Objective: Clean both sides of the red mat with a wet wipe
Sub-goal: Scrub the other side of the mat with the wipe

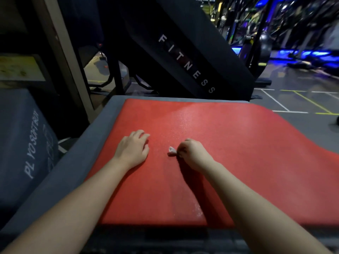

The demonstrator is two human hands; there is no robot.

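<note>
The red mat [229, 143] lies flat on a grey padded platform [73, 162] and hangs past its right side. A damp sheen shows on the mat's far middle. My left hand [133, 148] rests palm down on the mat near its left part, fingers loosely bent. My right hand [192, 153] sits a little to the right of it, fingers curled, pinching a small crumpled white wet wipe [172, 151] against the mat's surface. Only a corner of the wipe sticks out to the left of my fingers.
A grey soft plyo box [27, 143] stands at the left, below the platform. A black slanted machine panel marked FITNESS [183, 61] rises just behind the mat. Gym floor with painted lines [293, 101] and blue-lit machines lie at the back right.
</note>
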